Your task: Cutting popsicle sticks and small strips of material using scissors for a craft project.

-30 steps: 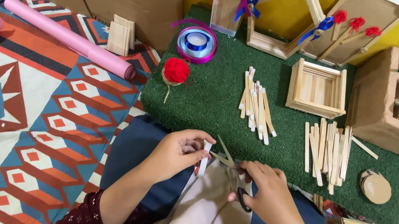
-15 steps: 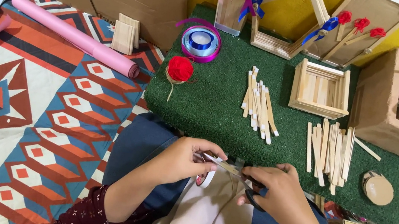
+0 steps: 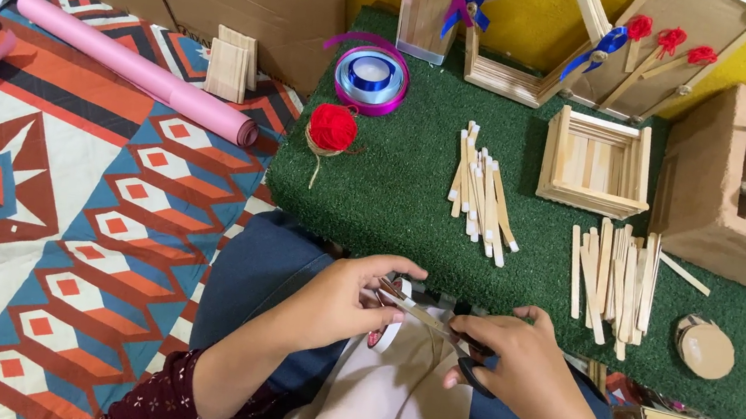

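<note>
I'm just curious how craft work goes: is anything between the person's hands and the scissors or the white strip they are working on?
Nothing visible is. The right hand already grips the scissors, and the left hand pinches the white strip at the blades. The loose sticks lie apart on the green mat.

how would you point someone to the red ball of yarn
Start at the green turf mat and go to its left edge. The red yarn ball sits just below the blue and purple ribbon spool; it's the only round red thing there, trailing a string.
</note>
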